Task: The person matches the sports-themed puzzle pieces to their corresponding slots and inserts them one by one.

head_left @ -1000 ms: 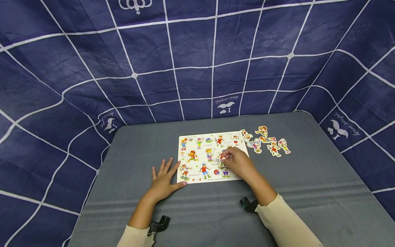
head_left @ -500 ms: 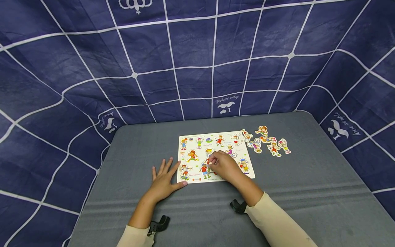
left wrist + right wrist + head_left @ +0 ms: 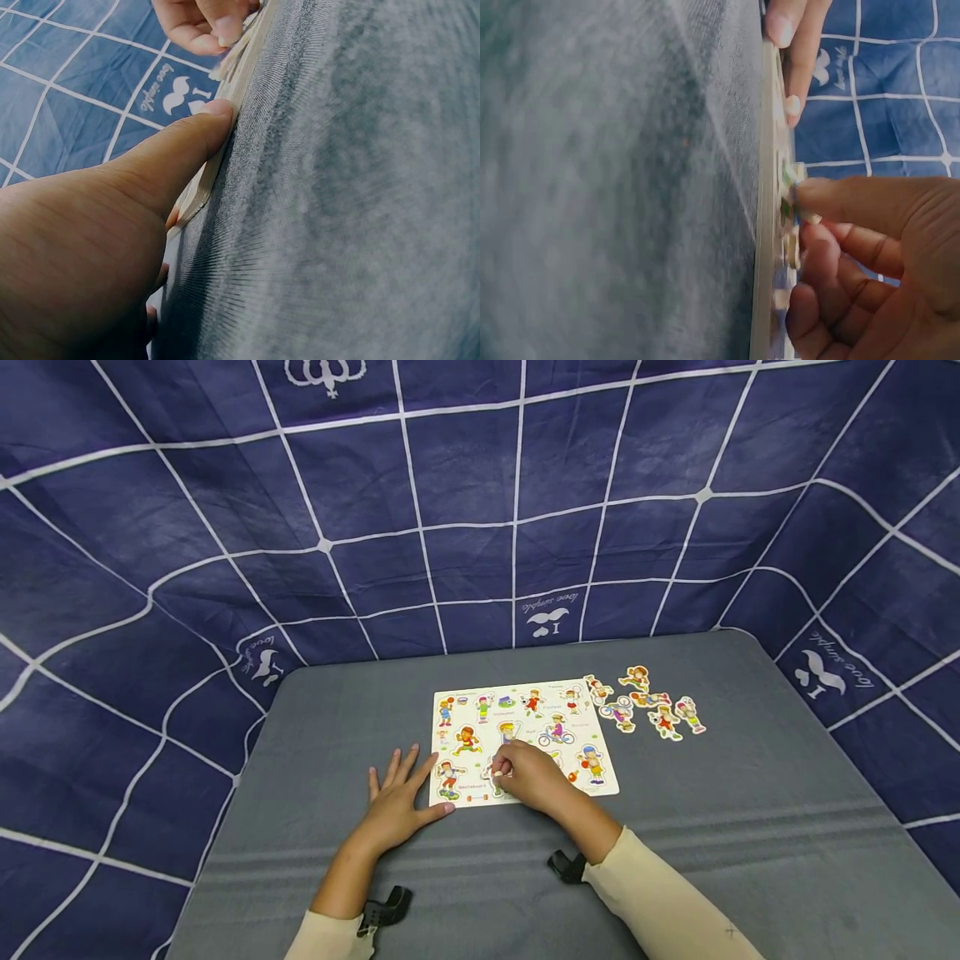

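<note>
A white wooden puzzle board (image 3: 510, 690) printed with sports figures lies on the grey table. My right hand (image 3: 528, 772) pinches a puzzle piece (image 3: 495, 781) between thumb and fingers over the lower middle of the board, and the fingers hide much of it. From the right wrist view, the piece (image 3: 801, 171) stands tilted close to the board's face. My left hand (image 3: 393, 810) lies spread at the board's left side. Its thumb (image 3: 214, 116) touches the front edge near the corner, and its index fingertip reaches the left edge.
Several loose figure-shaped puzzle pieces (image 3: 665, 722) lie right of the board, one right at its far right corner. A blue curtain (image 3: 465, 560) with white lines stands behind and beside the table (image 3: 360, 710). Each wrist wears a black strap mount (image 3: 386, 906).
My right hand has moved left and toward me across the board with the puzzle piece, from the right middle to the lower middle. The left hand has stayed in place.
</note>
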